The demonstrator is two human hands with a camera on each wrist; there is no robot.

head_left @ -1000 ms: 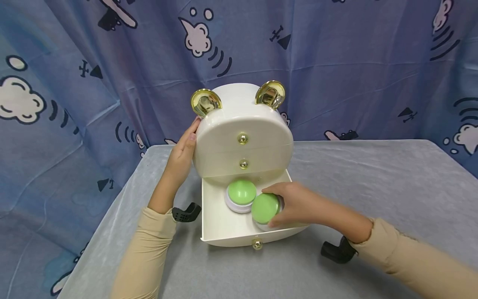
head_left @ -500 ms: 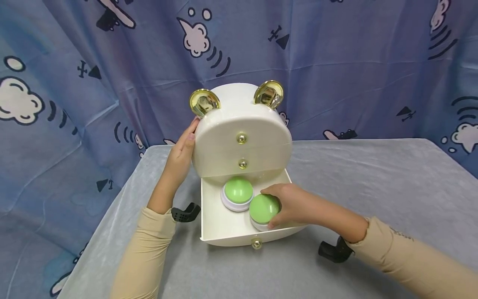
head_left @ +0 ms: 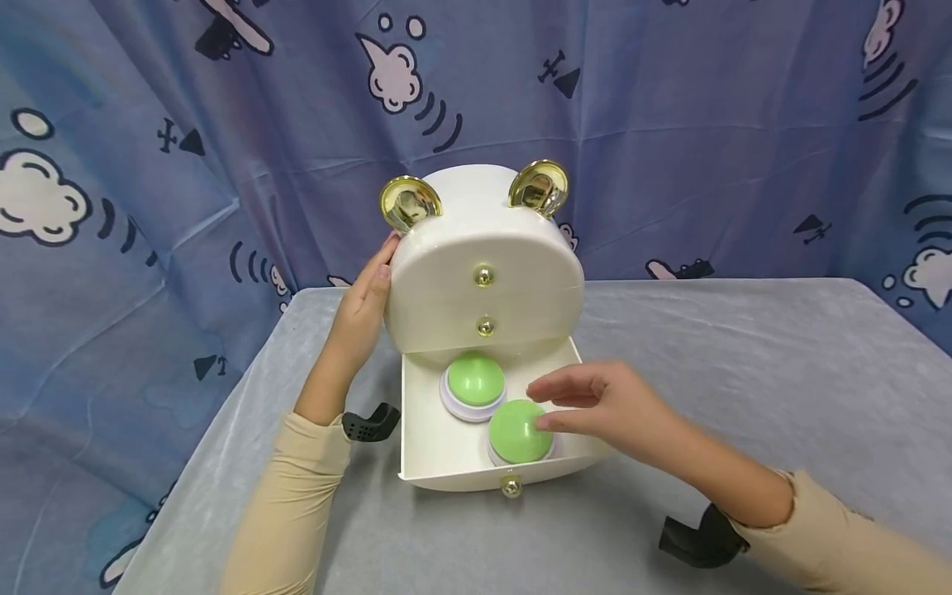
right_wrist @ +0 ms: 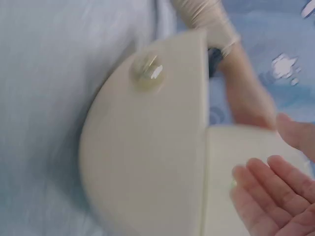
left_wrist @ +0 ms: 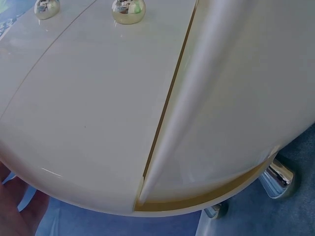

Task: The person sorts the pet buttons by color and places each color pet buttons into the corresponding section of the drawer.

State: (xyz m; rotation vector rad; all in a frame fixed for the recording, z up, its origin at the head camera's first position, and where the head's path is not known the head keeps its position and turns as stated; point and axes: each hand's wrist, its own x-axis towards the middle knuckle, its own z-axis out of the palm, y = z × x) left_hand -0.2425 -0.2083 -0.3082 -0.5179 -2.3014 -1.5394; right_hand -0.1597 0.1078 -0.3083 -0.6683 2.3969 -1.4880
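Note:
A white storage box (head_left: 439, 289) with gold ears stands on the table, its bottom drawer (head_left: 431, 454) pulled out. Inside lie two round pieces, each with a glossy green dome on a white base: one further back (head_left: 476, 380), one (head_left: 516, 434) near the drawer front. My left hand (head_left: 355, 324) rests against the box's left side, fingers stretched up below the ear; its fingers (left_wrist: 22, 211) show at the edge of the left wrist view. My right hand (head_left: 610, 405) is over the drawer's right side, fingers apart, thumb tip overlapping the front green piece.
Two gold knobs sit on the shut upper drawers, and a third knob (head_left: 511, 486) on the open drawer's front. A grey cloth (head_left: 744, 372) covers the table. Behind it hangs a blue printed curtain (head_left: 669, 165).
My right hand has let go of the front green piece and drawn back to the right. Both green pieces now sit slightly further left than a second ago. The left hand stays put.

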